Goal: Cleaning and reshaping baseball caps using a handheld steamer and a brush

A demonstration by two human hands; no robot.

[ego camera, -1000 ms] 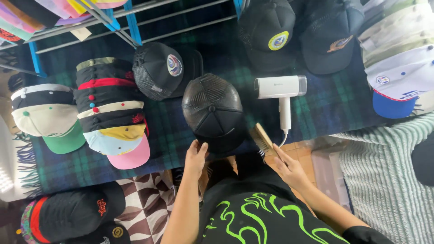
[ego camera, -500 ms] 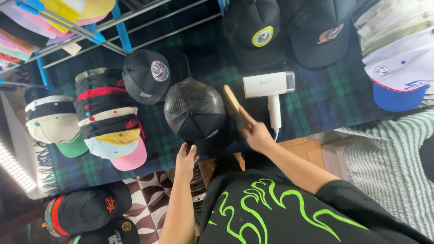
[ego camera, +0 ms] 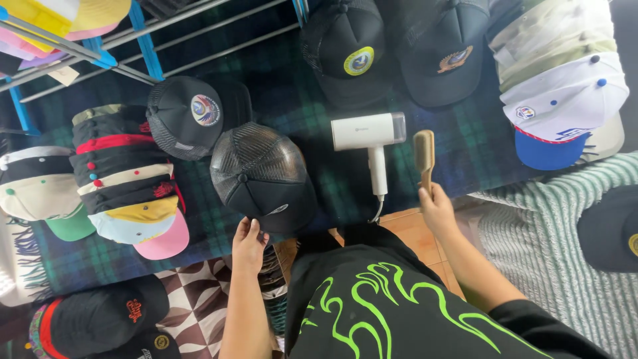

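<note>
Black mesh-backed cap (ego camera: 262,176) sits near the front edge of the plaid-covered tabletop (ego camera: 306,113), about midway along it, with your left hand (ego camera: 248,242) pinching its brim in a light grip between thumb and fingertips. Your right hand (ego camera: 436,209) has a closed grip on the handle of the wooden brush (ego camera: 423,156), whose head lies flat on the cloth just right of the white hair dryer (ego camera: 372,136). Judging by that, the brush is off the cap, so any brushing looks either paused or not yet begun.
</note>
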